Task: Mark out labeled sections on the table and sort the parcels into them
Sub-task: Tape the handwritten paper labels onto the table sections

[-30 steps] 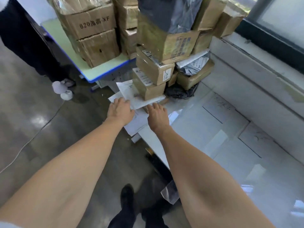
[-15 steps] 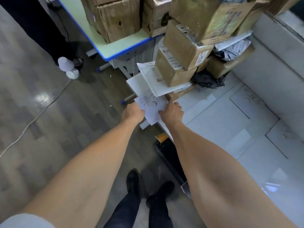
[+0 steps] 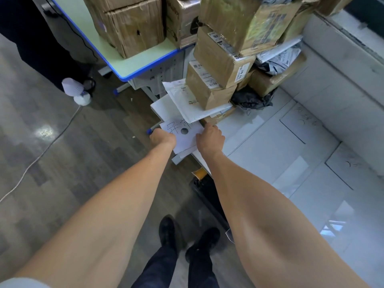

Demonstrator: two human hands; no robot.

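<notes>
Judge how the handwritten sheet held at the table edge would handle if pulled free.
Likely floppy and light: the handwritten sheet is thin paper overhanging the table between left hand and right hand. It may snag or tear, since its far edge seems tucked under the white mailer.

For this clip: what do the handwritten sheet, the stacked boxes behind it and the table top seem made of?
The handwritten sheet: thin matt white paper, going by its ink strokes and thin edges. The stacked boxes: brown cardboard, creased, shiny where clear tape wraps it. The table top: smooth, glossy white, perhaps laminate; it mirrors window light.
</notes>
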